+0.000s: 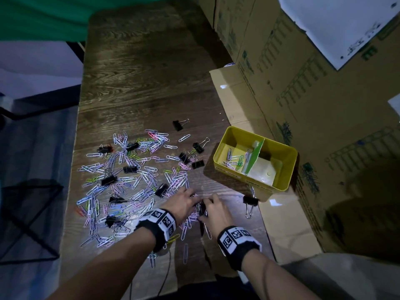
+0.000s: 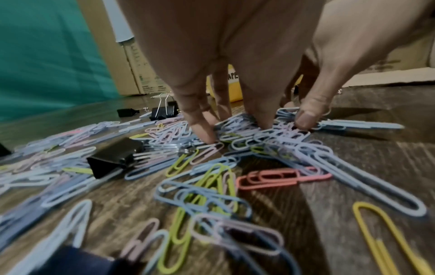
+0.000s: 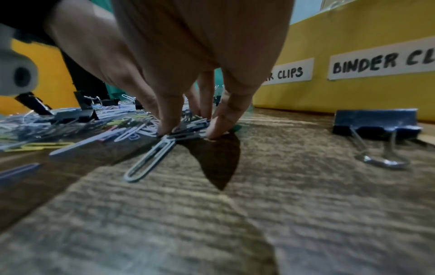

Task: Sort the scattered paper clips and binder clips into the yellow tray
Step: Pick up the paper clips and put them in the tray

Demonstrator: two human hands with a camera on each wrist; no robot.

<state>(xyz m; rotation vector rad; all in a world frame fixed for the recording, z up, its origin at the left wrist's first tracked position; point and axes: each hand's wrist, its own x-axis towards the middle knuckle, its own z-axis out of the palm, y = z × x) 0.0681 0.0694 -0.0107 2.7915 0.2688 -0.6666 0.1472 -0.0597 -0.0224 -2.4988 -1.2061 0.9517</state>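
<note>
Paper clips, heaped on bench.
Left hand and right hand pinching clips; yellow tray beside.

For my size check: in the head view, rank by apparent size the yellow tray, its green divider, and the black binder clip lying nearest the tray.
1. Yellow tray, clearly largest.
2. Green divider inside it.
3. Black binder clip, though with its wire handles it looks close to the divider in length.

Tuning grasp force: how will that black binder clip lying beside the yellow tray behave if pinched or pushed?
The black binder clip looks stiff folded metal, so it probably won't deform. It lies on a flat side, so it likely slides, not rolls. Its thin wire handles rest on the wooden table and may pivot if grabbed.
</note>
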